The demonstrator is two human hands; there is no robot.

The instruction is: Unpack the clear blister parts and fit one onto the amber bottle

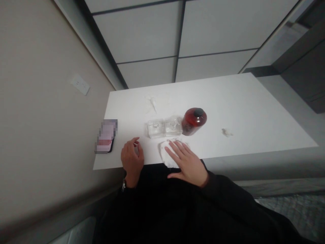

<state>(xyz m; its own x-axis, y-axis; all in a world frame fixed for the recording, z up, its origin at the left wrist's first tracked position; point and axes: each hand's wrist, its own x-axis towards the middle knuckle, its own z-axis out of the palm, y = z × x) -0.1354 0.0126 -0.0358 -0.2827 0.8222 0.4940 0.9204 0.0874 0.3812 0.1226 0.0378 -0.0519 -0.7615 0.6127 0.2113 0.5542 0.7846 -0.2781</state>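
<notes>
My right hand (188, 164) lies flat with its fingers spread over a folded white tissue or cloth (166, 157) at the table's near edge. To its left, my left hand (132, 157) rests on the table, its fingers loosely curled and a gap between thumb and forefinger; nothing shows in it. Just beyond the hands, two clear, square glass or plastic containers (156, 129) stand side by side. Touching or very close to the right one is a reddish-brown bottle (193, 121) with a black cap, standing upright.
A phone (106, 135), partly blurred out, lies at the left edge of the white table (243, 101). Toward the back is a small whitish strip (153, 103); a crumpled white scrap (226, 132) sits on the right. A wall with a socket (80, 84) borders the left side.
</notes>
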